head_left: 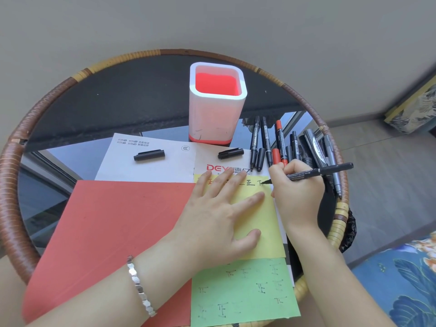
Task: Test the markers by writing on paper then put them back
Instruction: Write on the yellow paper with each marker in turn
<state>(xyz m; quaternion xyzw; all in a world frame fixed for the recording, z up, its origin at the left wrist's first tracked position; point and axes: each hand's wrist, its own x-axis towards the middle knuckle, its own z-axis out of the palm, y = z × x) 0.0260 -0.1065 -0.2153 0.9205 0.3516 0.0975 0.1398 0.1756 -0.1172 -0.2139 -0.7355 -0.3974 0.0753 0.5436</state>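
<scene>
**Yellow paper under a black marker's tip**

The right grip (297, 185) pinches a black marker (318, 172), its tip on the yellow paper (271, 218) near the worktop's (118, 102) right edge. The left grip (219, 213) lies flat on that paper, fingers straight. Loose markers (295, 145) lie at the right edge, beside the white holder (212, 114).

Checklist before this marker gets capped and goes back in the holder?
1. Grip: right hand holds the black marker, tip on the yellow paper: ok.
2. Paper held down: left hand lies flat on it: ok.
3. Caps in reach: two loose caps lie on the white sheet: ok.
4. Which cap fits this marker: cannot tell.
5. Holder upright, mouth open, no markers seen inside: ok.
6. Other markers put back: pile lies outside, right of the holder: not ok.
</scene>
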